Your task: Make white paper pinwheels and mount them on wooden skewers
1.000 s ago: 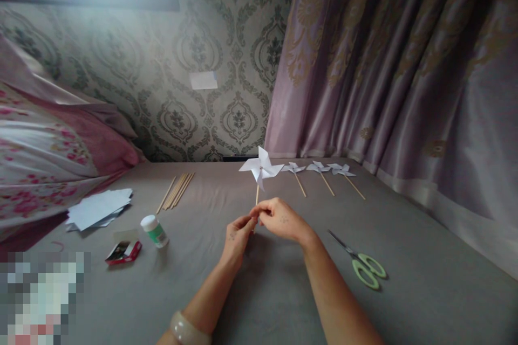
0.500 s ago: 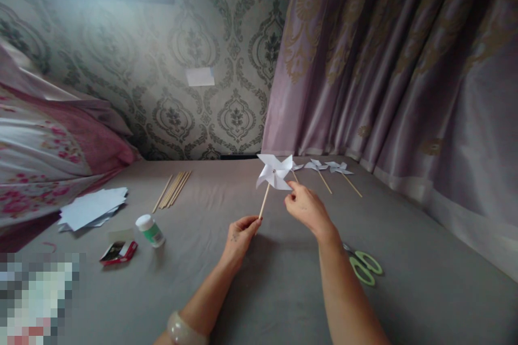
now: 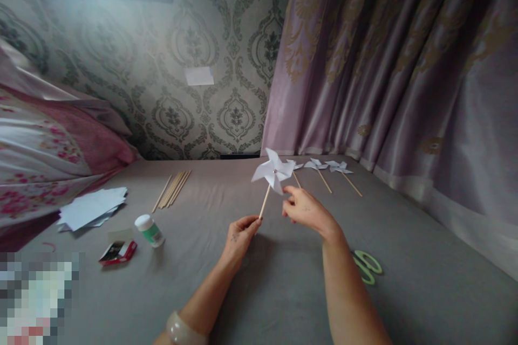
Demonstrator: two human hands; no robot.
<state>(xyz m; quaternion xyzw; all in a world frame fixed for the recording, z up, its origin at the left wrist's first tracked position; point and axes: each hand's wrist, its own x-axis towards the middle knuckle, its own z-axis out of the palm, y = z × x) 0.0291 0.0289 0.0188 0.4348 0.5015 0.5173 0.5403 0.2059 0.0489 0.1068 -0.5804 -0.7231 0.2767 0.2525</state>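
White paper pinwheel [image 3: 267, 172] with a small pin at its center is up in front of the hands, above the grey cloth-covered surface [image 3: 283, 302]. Its pale wooden stick [image 3: 265, 202] tilts, top leaning to the right, and the left hand [image 3: 239, 237] has the lower part pinched between thumb and index finger. Those fingertips are closed on the stick, well below the blades; the other left fingers are mostly hidden, can't tell their exact curl. Right hand [image 3: 307, 211] is partly open, index finger reaching toward the blades, the rest loosely bent, nothing gripped. Its index fingertip is right at the lowest blade, on the right of the stick; can't tell if it touches. Three more white paper pinwheels on wooden sticks [image 3: 317, 164] lie in a row at the far right, the nearest one partly covered by the held pinwheel. Scissors with light green handles [image 3: 369, 263] lie beside the right forearm, blades hidden behind it. Over on the left: white-capped bottle with a green label [image 3: 150, 232], standing; small red box with its flap open [image 3: 118, 251], near the bottle; stack of white paper sheets [image 3: 95, 208]; group of bare wooden sticks [image 3: 175, 190], one slightly apart. Pale bangle [image 3: 183, 329] on left wrist. Purple curtain [image 3: 343, 75] hangs behind, right side.
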